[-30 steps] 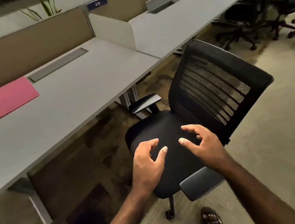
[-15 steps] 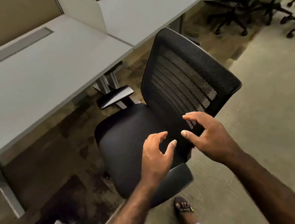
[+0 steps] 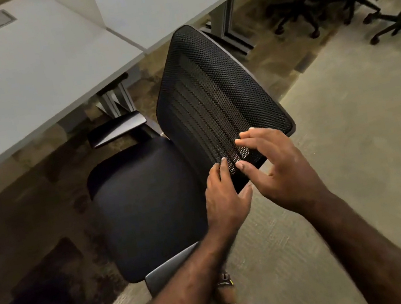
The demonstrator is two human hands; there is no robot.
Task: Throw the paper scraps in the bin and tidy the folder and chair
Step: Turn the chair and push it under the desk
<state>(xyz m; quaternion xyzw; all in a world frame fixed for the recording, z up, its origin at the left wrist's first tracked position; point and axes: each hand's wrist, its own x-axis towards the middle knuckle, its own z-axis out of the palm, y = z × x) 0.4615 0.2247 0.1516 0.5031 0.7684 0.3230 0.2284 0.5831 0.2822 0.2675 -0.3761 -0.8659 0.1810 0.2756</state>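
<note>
Both bare forearms extend forward, converging. Left hand (image 3: 225,201) palm-down, fingers slightly curled; right hand (image 3: 277,167) alongside, fingers spread and loosely bent, neither closed on anything.

Even soft indoor light, dark shadow under desks, wide-angle edge bending, slight blur

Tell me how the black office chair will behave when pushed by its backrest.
The chair probably rolls easily, like the castered chairs nearby. It may swivel, since both hands meet the mesh backrest at one corner. The mesh likely flexes.
</note>
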